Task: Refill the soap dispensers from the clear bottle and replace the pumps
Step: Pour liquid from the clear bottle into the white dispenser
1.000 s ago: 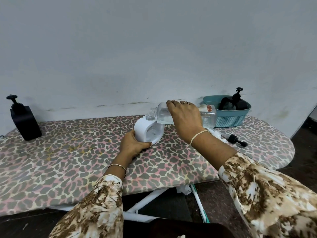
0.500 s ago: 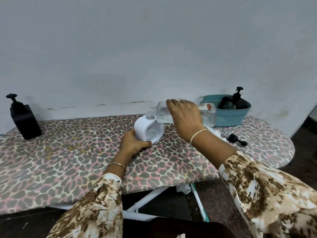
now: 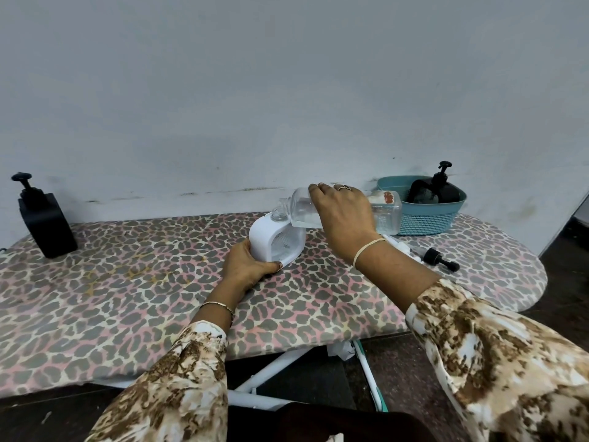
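A white soap dispenser (image 3: 262, 237) stands mid-table on the leopard-print board, its pump off. My left hand (image 3: 247, 266) grips its near base. My right hand (image 3: 342, 215) holds the clear bottle (image 3: 387, 215) tipped on its side, its open neck over the dispenser's top opening. Clear liquid lies along the bottle's lower side. A loose black pump (image 3: 441, 259) with a white tube lies on the board to the right, behind my right wrist.
A black square dispenser (image 3: 47, 226) with its pump on stands at the far left by the wall. A teal basket (image 3: 427, 218) at the back right holds another black pump bottle (image 3: 441, 186). The board's rounded end (image 3: 522, 275) is on the right.
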The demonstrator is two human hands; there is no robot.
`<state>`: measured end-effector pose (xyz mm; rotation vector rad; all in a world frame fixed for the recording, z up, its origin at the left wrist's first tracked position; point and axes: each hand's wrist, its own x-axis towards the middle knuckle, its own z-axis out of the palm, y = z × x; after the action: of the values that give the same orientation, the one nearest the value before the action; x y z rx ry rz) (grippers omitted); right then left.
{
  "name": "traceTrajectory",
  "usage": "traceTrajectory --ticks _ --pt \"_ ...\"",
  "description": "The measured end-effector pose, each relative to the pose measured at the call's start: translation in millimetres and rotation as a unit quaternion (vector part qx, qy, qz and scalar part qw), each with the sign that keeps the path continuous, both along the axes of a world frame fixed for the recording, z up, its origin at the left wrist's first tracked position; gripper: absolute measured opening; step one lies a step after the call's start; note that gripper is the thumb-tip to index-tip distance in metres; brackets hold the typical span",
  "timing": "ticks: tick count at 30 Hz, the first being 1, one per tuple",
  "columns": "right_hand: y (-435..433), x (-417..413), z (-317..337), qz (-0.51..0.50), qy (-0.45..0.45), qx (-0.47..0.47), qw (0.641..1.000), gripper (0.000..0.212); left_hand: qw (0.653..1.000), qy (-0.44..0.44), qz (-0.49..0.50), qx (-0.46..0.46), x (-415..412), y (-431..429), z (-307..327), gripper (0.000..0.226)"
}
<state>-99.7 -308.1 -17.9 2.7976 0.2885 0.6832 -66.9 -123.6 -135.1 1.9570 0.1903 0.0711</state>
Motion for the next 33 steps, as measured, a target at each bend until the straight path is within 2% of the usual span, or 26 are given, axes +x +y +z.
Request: traceTrajectory --ticks 33 --pt "-0.2 0.1 -2.9 0.007 -0.012 0.003 1.0 0.053 1.0 0.003 0.003 -0.011 -2.8 -2.9 1.1 0.068"
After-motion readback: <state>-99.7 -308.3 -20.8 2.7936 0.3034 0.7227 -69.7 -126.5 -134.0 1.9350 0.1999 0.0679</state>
